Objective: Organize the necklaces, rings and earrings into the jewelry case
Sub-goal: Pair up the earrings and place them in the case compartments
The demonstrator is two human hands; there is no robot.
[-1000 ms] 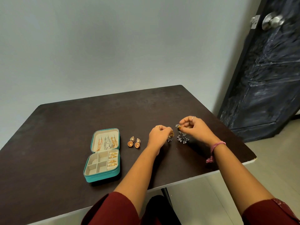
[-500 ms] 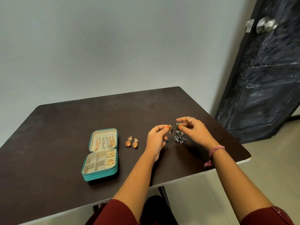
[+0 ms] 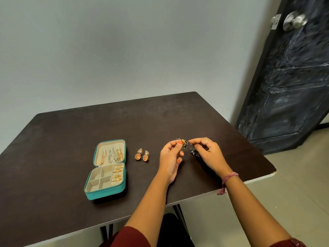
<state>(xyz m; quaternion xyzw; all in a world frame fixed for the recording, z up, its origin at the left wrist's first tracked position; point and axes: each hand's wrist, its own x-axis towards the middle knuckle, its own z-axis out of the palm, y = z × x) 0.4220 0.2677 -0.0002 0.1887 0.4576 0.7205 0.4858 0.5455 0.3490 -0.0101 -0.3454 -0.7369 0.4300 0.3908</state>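
Note:
A teal jewelry case (image 3: 106, 190) lies open on the dark table (image 3: 71, 139). Necklaces (image 3: 112, 155) hang in its lid and gold rings (image 3: 117, 174) fill the right column of its tray. Two orange-gold earrings (image 3: 142, 155) lie on the table just right of the case. My left hand (image 3: 170, 157) pinches a dark, gold-touched earring (image 3: 184, 143) above the table. My right hand (image 3: 209, 154) pinches at the same earring from the right. A second dark beaded earring (image 3: 193, 151) sits just below my right fingers; whether they hold it is unclear.
The table's right front corner (image 3: 273, 171) is chipped pale. A dark door (image 3: 293, 77) with a metal knob (image 3: 294, 20) stands to the right. A plain grey wall runs behind the table. Tiled floor lies at the lower right.
Both hands rose slightly off the table. My left hand lifted one dark earring up to fingertip level, and my right fingers shifted onto it from the right.

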